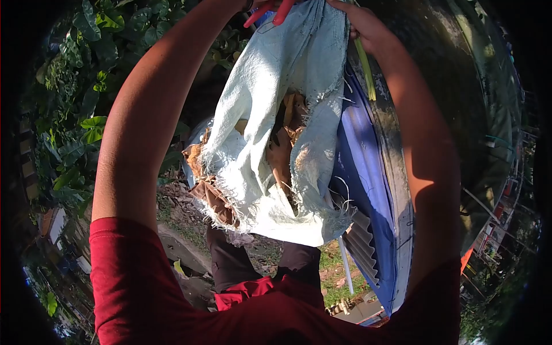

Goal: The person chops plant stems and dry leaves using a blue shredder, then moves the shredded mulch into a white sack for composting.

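A pale woven plastic sack [310, 69] with frayed edges hangs in front of my body from the top of the view. Dry brown leaves [280, 155] show through its opening, and more stick out at the lower left. My right hand [366, 29] grips the sack's upper right edge, its thumb along the cloth. My left arm [146, 121] reaches up to the top edge, where the frame cuts off the left hand. Two red prongs [283, 11], perhaps handles of a tool, lie against the upper left of the sack.
A blue sheet [365, 167] rises close on the right beside a grey edge, with a corrugated panel [362, 244] below. A green stalk [364, 69] hangs under my right hand. Leafy plants [75, 155] crowd the left. Leaf litter [187, 210] covers ground near my legs.
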Motion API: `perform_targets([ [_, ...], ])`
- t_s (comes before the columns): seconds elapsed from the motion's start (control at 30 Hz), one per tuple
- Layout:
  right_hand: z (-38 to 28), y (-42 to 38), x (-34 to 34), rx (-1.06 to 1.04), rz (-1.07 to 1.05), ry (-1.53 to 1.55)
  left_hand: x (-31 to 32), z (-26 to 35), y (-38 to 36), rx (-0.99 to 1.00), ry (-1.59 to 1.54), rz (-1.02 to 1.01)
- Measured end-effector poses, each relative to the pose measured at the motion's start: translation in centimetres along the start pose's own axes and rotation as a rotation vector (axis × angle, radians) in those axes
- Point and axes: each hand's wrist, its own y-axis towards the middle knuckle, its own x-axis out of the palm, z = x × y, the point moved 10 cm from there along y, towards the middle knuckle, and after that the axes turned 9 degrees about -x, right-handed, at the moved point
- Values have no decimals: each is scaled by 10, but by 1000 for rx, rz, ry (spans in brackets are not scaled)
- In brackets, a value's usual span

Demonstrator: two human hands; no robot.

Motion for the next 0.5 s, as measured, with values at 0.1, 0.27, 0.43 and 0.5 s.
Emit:
perform_targets([
  [0.1, 19, 24, -3, 32, -27, 25, 12, 1, 18, -143, 691, -18],
  [0.27, 19, 34, 10, -126, 18, 226, 26, 20, 4, 3, 808, 102],
  [0.43, 16, 20, 3, -187, 95, 547, 30, 22, 8, 214, 484, 308],
  [0.5, 7, 16, 1, -335, 56, 636, 28, 12, 8, 222, 164, 324],
])
